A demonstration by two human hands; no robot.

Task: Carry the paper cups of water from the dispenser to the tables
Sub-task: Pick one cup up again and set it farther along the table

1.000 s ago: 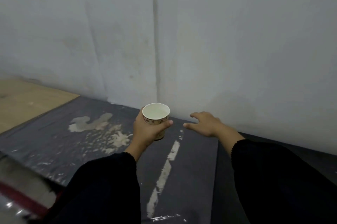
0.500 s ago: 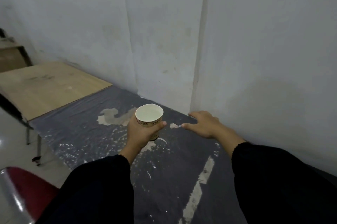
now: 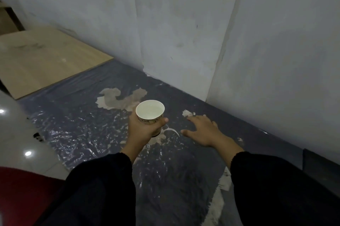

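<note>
Carrying step: left hand point(image 3: 145, 130) grips the cup point(image 3: 150, 115) at frame centre; right hand point(image 3: 204, 131) spread, empty. Next: lower cup level onto desk point(image 3: 77, 115).

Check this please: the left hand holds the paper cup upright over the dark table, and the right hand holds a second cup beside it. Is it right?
Not quite. The head view shows the right hand empty, its fingers spread open over the dark table; there is no second cup. The rest stands: the left hand holds the cup upright over that table.
</note>
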